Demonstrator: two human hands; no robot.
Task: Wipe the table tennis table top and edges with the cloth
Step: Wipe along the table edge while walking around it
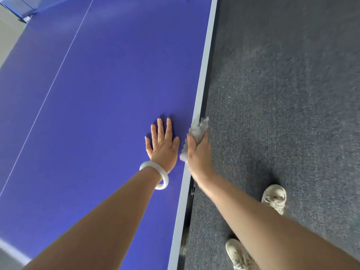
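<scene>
We look down on a broad, smooth, matte blue table tennis counter (97, 94), crossed by a thin white centre line (58, 73) and bordered on its right by a pale grey edge band (206, 65). Beside it spreads dark grey, coarse, speckled carpet (282, 94). Our left hand (163, 145) lies flat on the blue top just inside the border, fingers straight and spread. Our right hand (198, 152) sits at the edge band, just beside the left, gripping a crumpled, fluffy grey cloth (198, 127). The cloth bunches out ahead of the hand and below the thumb, touching the band and reaching over the side. Two worn off-white laced shoes (274, 197) stand on the carpet, partly hidden by the right forearm. A smooth, pale, translucent bangle (161, 176) rings the left wrist.
</scene>
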